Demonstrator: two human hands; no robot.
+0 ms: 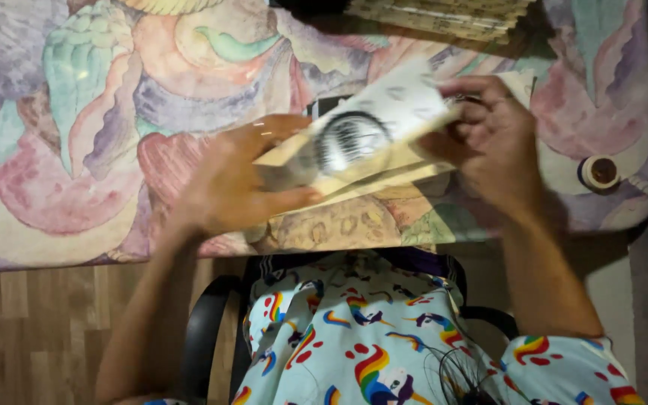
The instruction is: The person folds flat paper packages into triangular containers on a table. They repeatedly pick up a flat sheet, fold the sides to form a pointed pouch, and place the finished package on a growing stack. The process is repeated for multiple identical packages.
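Left hand (230, 184) lies flat-palmed and slack against the near-left end of a cream paper packet printed with a dark fringed ring (354, 142). Thumb runs under the lower edge, the long fingers (279, 127) spread over the top corner, loosely curled, not clenched. Grip here looks more like a brace than a pinch.

The packet is held up off the desk (61, 165), which is covered in a pastel painted cloth of swirls and leaf shapes. Its long axis runs from lower left to upper right, rising from the left fingers toward the right ones. The image is blurred, so the layers are hard to count; there seem to be two or three folded sheets fanning apart at the lower edge.

Right hand (496, 139) closes on the upper-right end, fingers folded tightly over the edge with the thumb hidden behind. Both hands touch the packet, one at each end.

Just right of the right fingers, a small round brown-capped pot (600, 172) sits on the desk. Beyond, a stack of tan paper bundles (444, 16).
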